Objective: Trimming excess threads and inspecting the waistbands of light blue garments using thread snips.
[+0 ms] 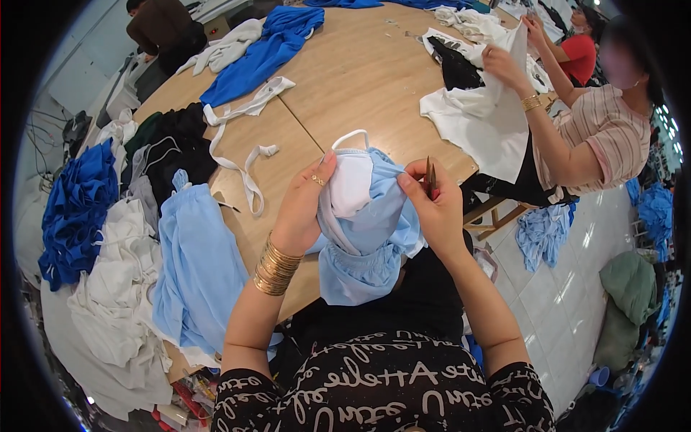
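Note:
A light blue garment (392, 198) with a white inner panel and a gathered, elasticated lower part hangs between my hands over the table's near edge. A white strap loop (350, 137) stands up at its top. My left hand (306, 201), with gold bangles on its wrist, is closed on the garment's left side. My right hand (440, 209) pinches its upper right edge between thumb and finger. In the same hand are small thread snips (430, 176), blades pointing up, a bit of red showing at the palm.
Light blue trousers (198, 248), white cloth (119, 277) and a ruffled royal blue pile (75, 209) lie left. White straps (248, 169) and a small dark pointed tool (227, 207) rest on the wooden table (353, 72). At right a co-worker (590, 137) lifts white fabric (486, 133).

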`<state>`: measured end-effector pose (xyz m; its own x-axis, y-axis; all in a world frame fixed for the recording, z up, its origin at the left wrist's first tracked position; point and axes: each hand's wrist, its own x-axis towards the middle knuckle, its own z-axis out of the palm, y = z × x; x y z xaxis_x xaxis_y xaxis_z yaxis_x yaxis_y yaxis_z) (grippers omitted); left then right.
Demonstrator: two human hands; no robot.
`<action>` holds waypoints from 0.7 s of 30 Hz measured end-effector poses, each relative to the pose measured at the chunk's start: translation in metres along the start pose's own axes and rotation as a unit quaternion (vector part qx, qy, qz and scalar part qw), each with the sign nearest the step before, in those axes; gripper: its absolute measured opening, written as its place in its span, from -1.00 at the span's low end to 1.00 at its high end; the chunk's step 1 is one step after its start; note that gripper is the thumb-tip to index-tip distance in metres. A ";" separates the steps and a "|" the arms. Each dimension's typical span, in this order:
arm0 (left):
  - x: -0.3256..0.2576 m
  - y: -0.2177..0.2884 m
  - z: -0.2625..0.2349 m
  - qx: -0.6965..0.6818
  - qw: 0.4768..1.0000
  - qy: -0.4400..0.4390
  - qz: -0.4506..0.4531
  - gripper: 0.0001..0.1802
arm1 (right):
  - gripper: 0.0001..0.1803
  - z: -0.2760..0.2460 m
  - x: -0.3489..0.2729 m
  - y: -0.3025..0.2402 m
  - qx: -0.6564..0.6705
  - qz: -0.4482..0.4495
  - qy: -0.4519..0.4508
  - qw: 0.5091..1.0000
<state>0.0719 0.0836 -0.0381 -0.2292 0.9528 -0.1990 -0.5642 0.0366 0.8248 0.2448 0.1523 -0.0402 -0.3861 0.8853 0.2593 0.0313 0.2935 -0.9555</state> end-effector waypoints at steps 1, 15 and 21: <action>0.000 -0.001 -0.001 -0.002 1.000 0.003 -0.001 -0.64 | -0.88 0.000 -0.001 0.000 0.005 0.002 -0.019 1.000; -0.010 -0.027 -0.003 -0.018 0.999 -0.016 -0.027 -0.65 | -0.78 0.007 -0.028 -0.007 -0.115 -0.072 -0.063 0.989; -0.020 -0.030 0.009 0.126 0.986 -0.041 0.098 -0.49 | -0.80 0.005 -0.032 0.009 0.036 0.070 -0.056 0.995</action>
<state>0.1011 0.0658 -0.0538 -0.2437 0.9698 0.0121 -0.2980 -0.0867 0.9506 0.2523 0.1252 -0.0579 -0.4824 0.8691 0.1097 0.0279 0.1405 -0.9897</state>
